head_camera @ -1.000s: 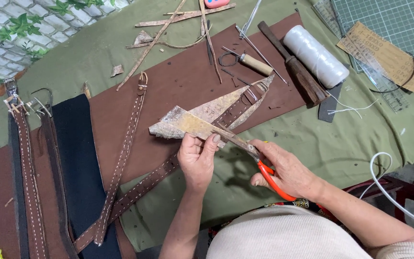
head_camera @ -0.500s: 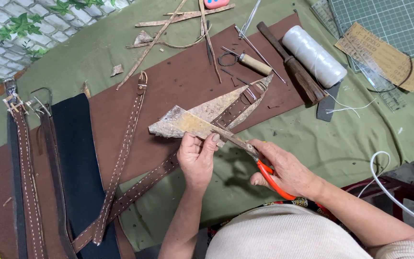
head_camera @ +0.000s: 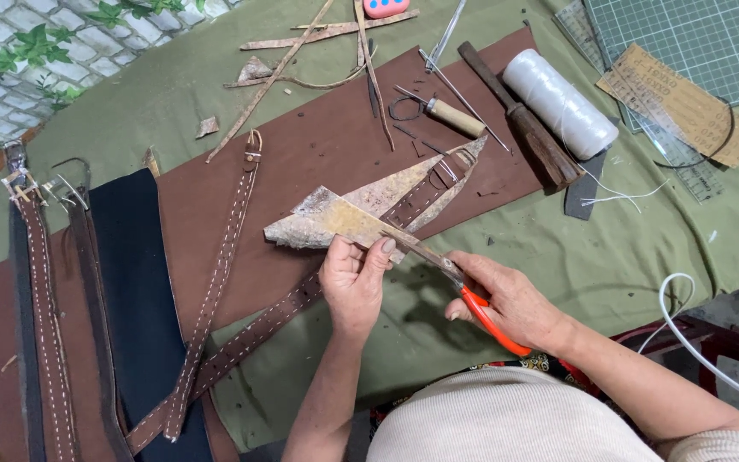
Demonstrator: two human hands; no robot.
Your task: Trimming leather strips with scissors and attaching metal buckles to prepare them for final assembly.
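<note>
I'm in a leather workshop, I'd say: my worktop (head_camera: pixel 626 257) carries stitched straps (head_camera: pixel 224 257), a brown hide (head_camera: pixel 318 154), a thread spool (head_camera: pixel 560 103), an awl (head_camera: pixel 451 115), a cutting mat (head_camera: pixel 694 38) and offcuts (head_camera: pixel 301 38).

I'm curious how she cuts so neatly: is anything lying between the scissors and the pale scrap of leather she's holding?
Nothing visible. The left hand pinches the pale leather scrap above the brown mat, and the orange-handled scissors in the right hand already have their blades at its edge. The stitched strap lies underneath, clear of the blades.
</note>
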